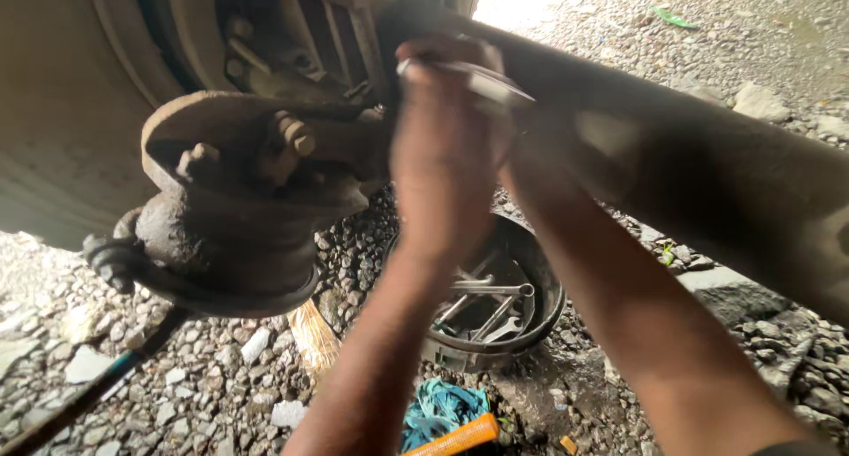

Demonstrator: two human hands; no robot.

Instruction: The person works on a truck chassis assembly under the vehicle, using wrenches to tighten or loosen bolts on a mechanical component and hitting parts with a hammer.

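- Orange handle of a tool (455,438) lies at six o'clock on the gravel, touching a crumpled teal cloth (442,407) just above it.
- A round dark metal pan (539,283) sits on the stones near the middle, at about five o'clock from the hands, with several wrenches (486,301) lying in it.
- The left hand (442,155) is raised at centre, its back to the camera, fingers curled tight around a silvery metal tool (482,80) at twelve o'clock of the hand.
- The right hand (517,142) is mostly hidden behind the left; whether it grips anything I cannot tell.
- At ten o'clock hangs a rusty wheel hub (239,191) with studs, a dark axle beam (690,173) running off toward three o'clock.
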